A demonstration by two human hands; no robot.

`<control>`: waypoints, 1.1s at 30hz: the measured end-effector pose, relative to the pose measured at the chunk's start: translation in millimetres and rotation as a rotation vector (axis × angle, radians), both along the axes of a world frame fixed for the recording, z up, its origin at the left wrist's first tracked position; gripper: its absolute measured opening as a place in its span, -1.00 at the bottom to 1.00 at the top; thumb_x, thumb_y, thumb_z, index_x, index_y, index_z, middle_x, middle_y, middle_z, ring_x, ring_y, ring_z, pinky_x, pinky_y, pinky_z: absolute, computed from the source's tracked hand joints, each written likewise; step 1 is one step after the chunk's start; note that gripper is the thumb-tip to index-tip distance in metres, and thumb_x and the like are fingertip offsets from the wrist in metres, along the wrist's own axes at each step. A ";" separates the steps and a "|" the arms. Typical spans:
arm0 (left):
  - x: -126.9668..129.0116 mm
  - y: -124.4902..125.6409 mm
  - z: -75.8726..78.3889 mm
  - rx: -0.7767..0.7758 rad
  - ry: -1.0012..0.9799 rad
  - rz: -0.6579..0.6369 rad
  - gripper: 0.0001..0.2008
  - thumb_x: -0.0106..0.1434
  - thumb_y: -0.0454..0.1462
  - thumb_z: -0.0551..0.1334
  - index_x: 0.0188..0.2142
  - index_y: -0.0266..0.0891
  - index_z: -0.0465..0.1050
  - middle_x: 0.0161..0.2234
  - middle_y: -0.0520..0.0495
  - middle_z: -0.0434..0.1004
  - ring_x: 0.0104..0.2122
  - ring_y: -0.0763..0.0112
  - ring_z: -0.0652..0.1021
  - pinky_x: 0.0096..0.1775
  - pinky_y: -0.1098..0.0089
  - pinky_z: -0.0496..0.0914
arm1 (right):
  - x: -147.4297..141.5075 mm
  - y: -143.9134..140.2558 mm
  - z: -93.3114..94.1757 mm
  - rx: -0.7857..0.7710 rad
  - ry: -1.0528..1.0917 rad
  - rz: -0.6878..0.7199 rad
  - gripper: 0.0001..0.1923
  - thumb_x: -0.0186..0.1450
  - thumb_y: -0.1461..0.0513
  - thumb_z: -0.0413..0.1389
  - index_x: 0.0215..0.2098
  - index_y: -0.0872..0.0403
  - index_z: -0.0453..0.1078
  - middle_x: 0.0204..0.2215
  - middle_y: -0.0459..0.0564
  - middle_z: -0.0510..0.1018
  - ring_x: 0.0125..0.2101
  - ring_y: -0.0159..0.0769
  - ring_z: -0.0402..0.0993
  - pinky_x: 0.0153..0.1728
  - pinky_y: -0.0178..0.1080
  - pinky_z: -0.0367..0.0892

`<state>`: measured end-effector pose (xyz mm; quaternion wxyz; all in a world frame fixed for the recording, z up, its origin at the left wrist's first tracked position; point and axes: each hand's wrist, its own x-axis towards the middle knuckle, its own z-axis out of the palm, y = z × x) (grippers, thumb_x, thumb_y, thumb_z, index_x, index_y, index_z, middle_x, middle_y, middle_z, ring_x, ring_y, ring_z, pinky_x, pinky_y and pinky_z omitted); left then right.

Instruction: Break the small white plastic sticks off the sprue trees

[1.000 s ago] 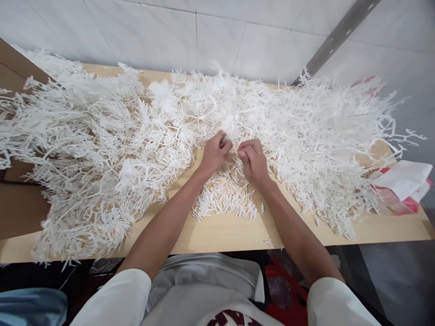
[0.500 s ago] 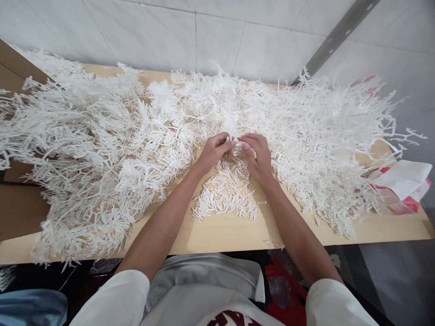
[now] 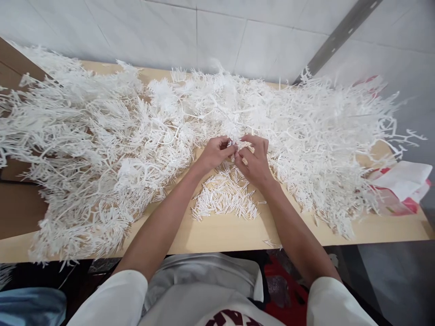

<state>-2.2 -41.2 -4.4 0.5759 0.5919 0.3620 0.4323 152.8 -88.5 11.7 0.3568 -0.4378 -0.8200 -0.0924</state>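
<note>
My left hand (image 3: 217, 151) pinches a white plastic sprig (image 3: 234, 142) between thumb and fingers, in front of the heap. Close beside it on the right, my right hand (image 3: 254, 158) has its thumb and fingertips closed at the same sprig, with the index finger arched above. The fingers partly hide the sprig. Below the hands lies a pile of short white plastic pieces (image 3: 226, 194). Branching white plastic sprigs (image 3: 136, 136) are heaped around both hands, to the left, behind and to the right.
The wooden table (image 3: 217, 233) runs along a tiled wall (image 3: 217, 36). A cardboard box (image 3: 20, 208) stands at the left edge. On the right lies a red and white plastic bag (image 3: 403, 183). A few loose pieces (image 3: 269, 243) lie near the front edge.
My right thumb and fingertips have moved slightly down and left, closer to my left fingertips. My left hand has stayed nearly in place, still pinching the sprig.
</note>
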 end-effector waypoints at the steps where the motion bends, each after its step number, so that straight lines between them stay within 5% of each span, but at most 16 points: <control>1: -0.1 0.1 0.7 -0.011 -0.010 -0.013 -0.80 0.14 -0.24 0.29 -0.51 -0.28 0.33 -0.63 0.13 0.35 -0.59 0.61 0.36 -0.50 0.52 0.23 | -1.7 -1.4 0.1 0.001 -0.003 0.003 -0.86 0.36 0.25 -0.01 -0.39 0.00 0.27 0.01 0.04 0.37 -0.01 -0.14 0.27 -0.04 0.02 0.28; 7: -3.7 2.4 5.1 -0.108 -0.107 0.064 -0.77 0.22 -0.17 0.27 -0.47 -0.26 0.33 -0.61 0.11 0.36 -0.58 0.62 0.38 -0.48 0.52 0.26 | -8.4 -4.3 -3.9 -0.008 0.113 0.058 -0.82 0.37 0.22 -0.01 -0.42 0.00 0.23 -0.12 0.00 0.43 -0.10 -0.21 0.35 -0.08 -0.02 0.31; 12: -5.6 -0.4 9.3 -0.063 -0.154 -0.024 -0.80 0.24 -0.16 0.26 -0.39 -0.25 0.39 -0.56 0.09 0.39 -0.54 0.62 0.40 -0.43 0.53 0.29 | 11.2 8.1 -0.5 -0.056 0.392 -0.176 -0.76 0.42 0.08 -0.07 -0.28 -0.01 0.34 -0.14 0.05 0.42 -0.04 -0.15 0.35 -0.01 0.03 0.30; 17: -5.6 -2.5 10.7 -0.035 -0.146 -0.031 -0.69 0.21 -0.07 0.29 -0.44 -0.26 0.36 -0.59 0.11 0.32 -0.56 0.62 0.38 -0.46 0.53 0.29 | 17.2 9.6 0.8 -0.215 0.275 -0.059 -0.75 0.39 0.01 -0.03 -0.20 -0.08 0.41 -0.04 0.00 0.42 0.03 -0.14 0.31 0.08 0.04 0.25; 27: -4.4 -2.4 7.9 -0.033 -0.106 -0.068 -0.57 0.11 0.05 0.34 -0.45 -0.24 0.28 -0.52 0.10 0.29 -0.54 0.61 0.39 -0.48 0.53 0.34 | 9.4 7.9 -2.7 -0.234 0.167 -0.028 -0.78 0.36 0.01 0.02 -0.24 -0.07 0.40 0.00 0.03 0.38 0.02 -0.14 0.28 -0.04 0.01 0.32; 33: -3.3 0.3 5.3 0.071 0.038 -0.025 -0.49 0.10 0.10 0.31 -0.56 -0.24 0.17 -0.61 0.15 0.08 -0.58 0.60 0.23 -0.52 0.50 0.20 | 7.8 3.5 -2.4 -0.290 0.178 0.020 -0.78 0.39 0.04 -0.02 -0.26 -0.04 0.36 0.00 0.03 0.32 0.07 -0.13 0.22 0.05 0.06 0.26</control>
